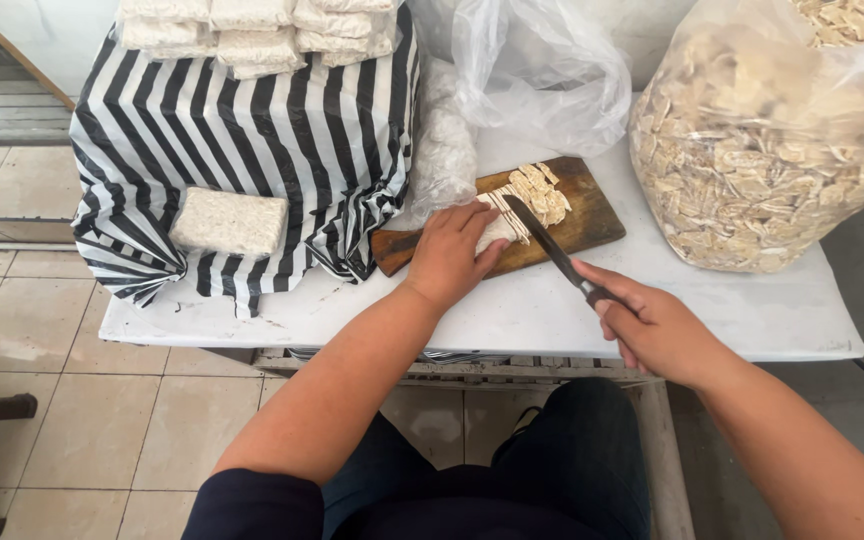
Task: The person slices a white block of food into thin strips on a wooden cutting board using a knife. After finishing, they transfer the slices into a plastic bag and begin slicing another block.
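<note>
Tempeh block [497, 232] sits on the brown wooden cutting board [592, 215], near the board's middle, on the white table [512, 310]. My left hand [449, 255] lies flat over its near end, fingers curled down on it to pin it so it can't skate under the blade. My right hand [652, 325] is wrapped tight round the dark handle of the knife [550, 245]; the blade runs diagonally up and left, its edge at the cut face of the block, just beside my left fingertips (close, so knuckles stay tucked back).

Look of the block: pale, off-white, grainy surface, and the exposed end is already in thin parallel slices still standing together. Cut pieces [542, 190] lie loose in a small heap at the far end of the board, touching each other, pushed clear of the blade path.

Around: a black-and-white striped bag [252, 130] to the left with one wrapped whole block [229, 220] lying on it and more stacked on top at the back; a big clear plastic bag of sliced pieces [752, 150] at right, near the board; crumpled clear plastic [522, 70] behind the board.
</note>
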